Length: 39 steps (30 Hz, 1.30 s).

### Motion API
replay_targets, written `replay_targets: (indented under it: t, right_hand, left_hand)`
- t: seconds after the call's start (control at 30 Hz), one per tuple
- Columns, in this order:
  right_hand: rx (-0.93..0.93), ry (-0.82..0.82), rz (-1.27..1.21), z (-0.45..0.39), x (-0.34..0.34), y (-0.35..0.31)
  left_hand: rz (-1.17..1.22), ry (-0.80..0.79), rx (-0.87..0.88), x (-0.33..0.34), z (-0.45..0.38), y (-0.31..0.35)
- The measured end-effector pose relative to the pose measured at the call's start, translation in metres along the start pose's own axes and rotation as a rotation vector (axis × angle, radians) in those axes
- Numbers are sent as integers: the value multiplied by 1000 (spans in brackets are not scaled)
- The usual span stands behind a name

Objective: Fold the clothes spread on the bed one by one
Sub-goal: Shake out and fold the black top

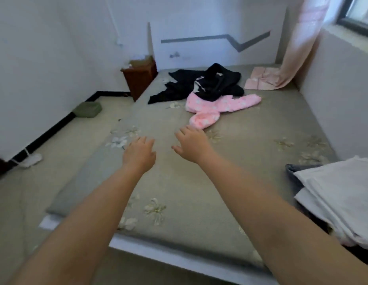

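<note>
A fluffy pink garment [218, 109] with white dots lies crumpled on the grey-green flowered bed [199, 182], toward the far end. A heap of black clothes [207, 85] sits just behind it and overlaps its top. My left hand [139, 154] and my right hand [192, 144] are stretched out over the bare middle of the bed, fingers spread, holding nothing. The right hand's fingertips are just short of the pink garment's near sleeve. A stack of folded white and dark clothes [335, 192] rests at the bed's near right corner.
A folded pink cloth [261, 79] and a pink curtain [300, 44] are at the far right by the window. A brown bin [137, 77] stands beside the bed's far left corner. A green cushion [87, 109] lies on the floor on the left.
</note>
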State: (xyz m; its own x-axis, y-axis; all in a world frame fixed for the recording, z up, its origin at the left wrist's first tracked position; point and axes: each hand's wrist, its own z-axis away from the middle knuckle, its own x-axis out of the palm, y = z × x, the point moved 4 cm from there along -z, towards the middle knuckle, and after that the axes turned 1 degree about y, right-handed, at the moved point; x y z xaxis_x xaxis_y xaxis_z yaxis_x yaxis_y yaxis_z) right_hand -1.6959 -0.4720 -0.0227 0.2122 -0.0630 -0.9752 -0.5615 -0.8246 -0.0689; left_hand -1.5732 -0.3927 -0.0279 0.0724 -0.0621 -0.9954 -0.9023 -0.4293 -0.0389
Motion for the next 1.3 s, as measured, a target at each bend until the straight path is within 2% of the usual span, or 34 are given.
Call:
replay_targets:
  t: [0.17, 0.3, 0.47, 0.7, 0.97, 1.13, 1.3]
  right_hand:
    - [-202, 42, -101, -54, -15, -144]
    - [-342, -21, -121, -105, -9, -245]
    - [-441, -93, -90, -184, 13, -363]
    - [-603, -51, -154, -302, 57, -531]
    - [-746, -7, -204, -384, 132, -683]
    - [-734, -86, -157, -441, 200, -761]
    - [-661, -122, -105, -524, 250, -823]
  left_hand:
    - [-40, 56, -249, -47, 55, -148]
    - [-79, 67, -439, -63, 90, -254]
    - [-118, 58, -602, -59, 112, -384]
    - [-282, -24, -797, -53, 116, -562]
    - [-323, 44, -1088, -29, 159, -724]
    - [-284, -52, -1150, 20, 161, -836]
    - [-223, -88, -1052, 65, 122, -957]
